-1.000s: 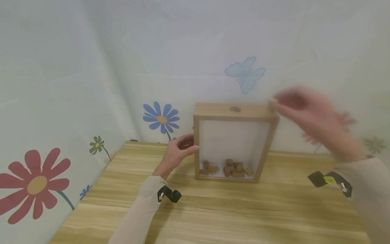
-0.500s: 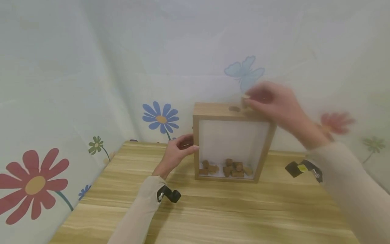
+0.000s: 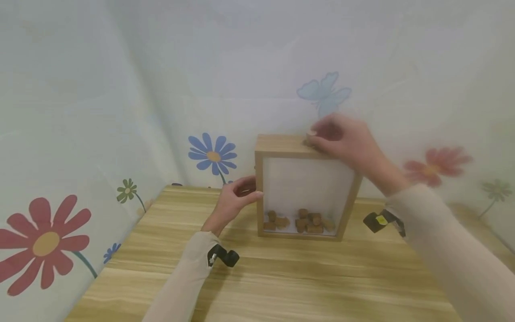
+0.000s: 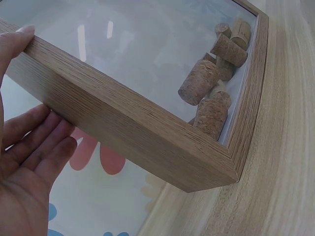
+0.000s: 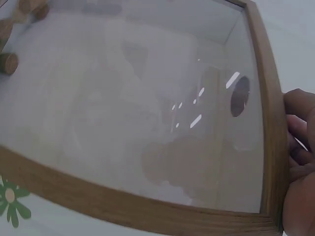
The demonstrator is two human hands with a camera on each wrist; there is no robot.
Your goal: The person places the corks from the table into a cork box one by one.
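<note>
A shallow wooden box frame (image 3: 277, 144) with a clear front stands upright on the table. Loose wine corks (image 4: 199, 82) lie along its bottom, seen best in the left wrist view. My left hand (image 3: 235, 199) holds the frame's left side, thumb on the front edge and fingers behind. Above the top board, my right hand (image 3: 352, 141) pinches a small cork (image 3: 310, 135) between thumb and fingertips, right at the round hole (image 5: 240, 96). From the head view the hand and cork cover that hole; through the pane in the right wrist view it shows as a dark oval.
The wood-grain table (image 3: 257, 281) extends in front of and to both sides of the frame. Close behind stands a pale backdrop (image 3: 225, 67) printed with flowers and a butterfly. Each sleeve carries a black wrist mount (image 3: 225, 256).
My right hand has moved left along the frame's top with the cork, from its right corner to the hole. My left hand and the frame have stayed put.
</note>
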